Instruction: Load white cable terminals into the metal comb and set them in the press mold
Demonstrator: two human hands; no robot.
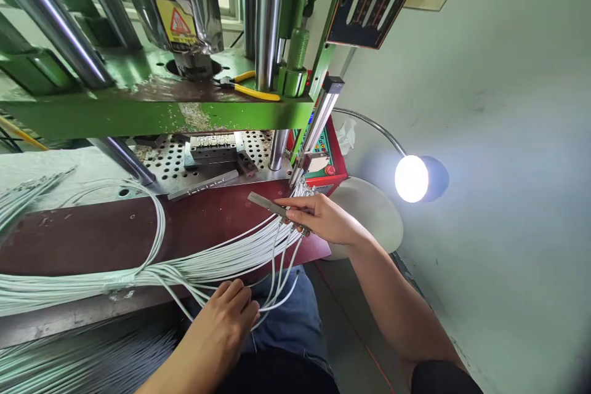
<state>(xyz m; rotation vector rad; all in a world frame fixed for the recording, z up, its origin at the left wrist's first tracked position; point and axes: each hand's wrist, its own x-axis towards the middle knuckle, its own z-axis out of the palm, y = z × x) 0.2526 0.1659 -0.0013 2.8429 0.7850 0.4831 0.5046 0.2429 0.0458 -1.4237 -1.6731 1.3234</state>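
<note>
My right hand (330, 220) grips a flat grey metal bar (264, 201) between thumb and fingers, above the edge of the maroon board. Several white cables (276, 258) hang from the bar's underside and loop down over my lap. Lower down, my left hand (226, 317) is closed on those same cables, near their loops; its fingertips are partly hidden. Between the hands, a thick bundle of white cables (231, 258) lies along the maroon board (203, 215), with metal ends gathered near my right hand.
A green press (152, 118) stands ahead, with yellow-handled pliers (256, 93) on its plate. Beneath sit a metal mould block (213, 151) and a loose metal strip (203, 186). A red control box (339, 163) and a lit lamp (411, 178) are to the right.
</note>
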